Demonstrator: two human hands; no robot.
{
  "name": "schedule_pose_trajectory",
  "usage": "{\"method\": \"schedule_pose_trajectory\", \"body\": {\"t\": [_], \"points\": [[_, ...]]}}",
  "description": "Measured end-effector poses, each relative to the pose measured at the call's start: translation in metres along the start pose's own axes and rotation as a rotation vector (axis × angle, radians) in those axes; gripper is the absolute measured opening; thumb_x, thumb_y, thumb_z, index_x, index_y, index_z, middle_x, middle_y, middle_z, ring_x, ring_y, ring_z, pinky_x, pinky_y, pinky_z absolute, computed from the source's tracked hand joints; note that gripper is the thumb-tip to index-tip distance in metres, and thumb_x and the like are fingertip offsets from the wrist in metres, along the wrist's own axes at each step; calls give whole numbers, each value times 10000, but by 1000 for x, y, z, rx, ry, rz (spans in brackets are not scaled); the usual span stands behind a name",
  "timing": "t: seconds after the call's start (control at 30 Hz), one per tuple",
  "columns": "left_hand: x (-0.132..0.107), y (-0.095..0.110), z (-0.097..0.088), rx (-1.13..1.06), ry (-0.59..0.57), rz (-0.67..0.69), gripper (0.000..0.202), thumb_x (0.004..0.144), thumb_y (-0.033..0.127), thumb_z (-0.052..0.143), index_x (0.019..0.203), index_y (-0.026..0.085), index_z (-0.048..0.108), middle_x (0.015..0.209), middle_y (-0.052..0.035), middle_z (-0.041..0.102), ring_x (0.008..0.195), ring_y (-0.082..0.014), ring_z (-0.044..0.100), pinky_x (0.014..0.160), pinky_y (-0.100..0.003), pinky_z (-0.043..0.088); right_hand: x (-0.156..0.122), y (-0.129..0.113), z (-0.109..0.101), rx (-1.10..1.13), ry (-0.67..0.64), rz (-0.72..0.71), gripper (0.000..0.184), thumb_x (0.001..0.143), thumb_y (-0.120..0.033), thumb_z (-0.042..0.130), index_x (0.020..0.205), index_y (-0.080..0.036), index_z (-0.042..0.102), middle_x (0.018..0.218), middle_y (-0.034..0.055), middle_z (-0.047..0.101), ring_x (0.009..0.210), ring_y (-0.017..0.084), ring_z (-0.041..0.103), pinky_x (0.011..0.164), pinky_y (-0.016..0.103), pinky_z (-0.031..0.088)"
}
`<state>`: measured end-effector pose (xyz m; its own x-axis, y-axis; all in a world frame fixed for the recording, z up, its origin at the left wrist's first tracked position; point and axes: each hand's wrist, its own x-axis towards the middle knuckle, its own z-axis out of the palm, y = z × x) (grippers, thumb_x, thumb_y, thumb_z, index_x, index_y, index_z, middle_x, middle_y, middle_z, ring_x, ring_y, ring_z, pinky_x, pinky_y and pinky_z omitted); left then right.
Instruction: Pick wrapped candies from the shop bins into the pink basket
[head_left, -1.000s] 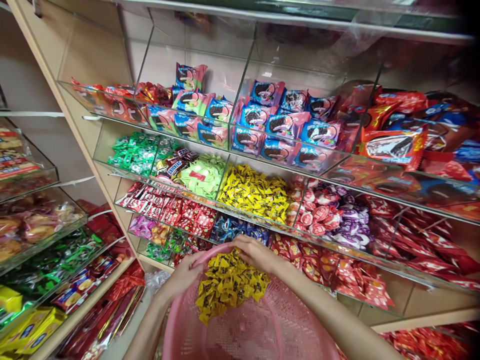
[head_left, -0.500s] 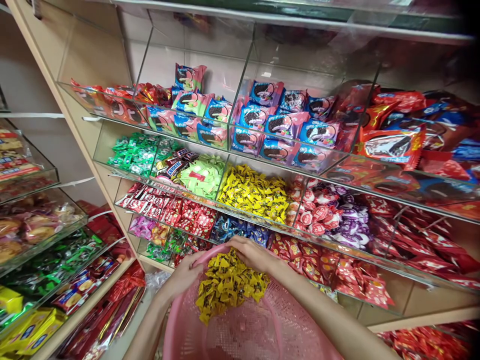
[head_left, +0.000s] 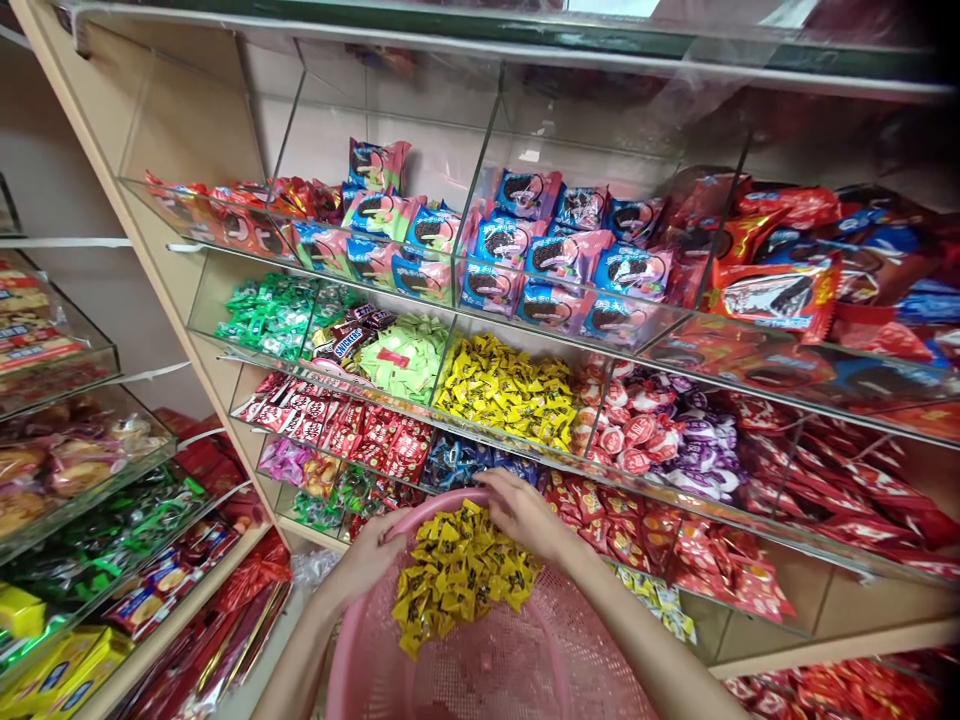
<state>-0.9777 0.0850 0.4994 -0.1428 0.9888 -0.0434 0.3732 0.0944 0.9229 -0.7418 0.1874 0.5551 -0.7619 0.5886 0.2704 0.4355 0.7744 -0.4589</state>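
Note:
A pink mesh basket (head_left: 525, 665) is held low in front of the shelves. My left hand (head_left: 371, 555) is closed around its far rim on the left. A heap of small yellow wrapped candies (head_left: 457, 580) lies in the basket. My right hand (head_left: 525, 512) rests on the far side of that heap, fingers curled over the candies. Just above, a clear shelf bin holds the same yellow candies (head_left: 510, 388).
Clear acrylic bins hold blue cookie packs (head_left: 555, 255), green candies (head_left: 274, 310), pale green packets (head_left: 405, 355), red wafer bars (head_left: 337, 425) and pink and purple sweets (head_left: 667, 430). Red packets (head_left: 847, 470) fill the right. Another shelf unit with snacks (head_left: 67, 470) stands at left.
The view has tilted slightly, so the shelves sit lower in the picture. Both hands stay at the basket's far rim; the right hand has shifted a little right over the candies.

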Motion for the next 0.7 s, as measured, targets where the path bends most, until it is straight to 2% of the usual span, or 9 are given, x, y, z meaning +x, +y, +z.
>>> {"method": "schedule_pose_trajectory", "body": {"t": [0.13, 0.27, 0.4, 0.7], "points": [[-2, 3, -2, -10, -22, 13, 449, 690, 220, 494, 1121, 185, 617, 1118, -32, 637, 1051, -200, 551, 958, -310, 389, -15, 26, -1, 43, 138, 139, 341, 839, -157, 389, 1150, -202, 519, 1086, 77, 571, 1009, 183, 529, 893, 346, 418], [-2, 8, -3, -18, -16, -14, 459, 676, 242, 521, 1120, 170, 617, 1148, -46, 621, 1088, -217, 529, 964, -321, 385, -24, 42, 6, 66, 153, 212, 272, 875, -233, 385, 1074, -188, 564, 1053, 86, 601, 982, 193, 547, 873, 357, 427], [0, 9, -4, 13, -107, 67, 431, 731, 240, 458, 1132, 190, 608, 1147, -21, 622, 1083, -195, 529, 970, -302, 371, -26, 39, 11, 83, 164, 223, 268, 896, -280, 379, 1066, -187, 565, 1058, 85, 603, 992, 195, 544, 878, 355, 420], [0, 9, -3, -20, -105, 71, 452, 726, 229, 476, 1162, 178, 585, 1174, -30, 607, 1105, -204, 520, 998, -323, 344, -29, 30, 19, -6, 144, 253, 281, 892, -347, 409, 1090, -208, 551, 1031, 82, 586, 992, 215, 529, 861, 355, 416]]}}
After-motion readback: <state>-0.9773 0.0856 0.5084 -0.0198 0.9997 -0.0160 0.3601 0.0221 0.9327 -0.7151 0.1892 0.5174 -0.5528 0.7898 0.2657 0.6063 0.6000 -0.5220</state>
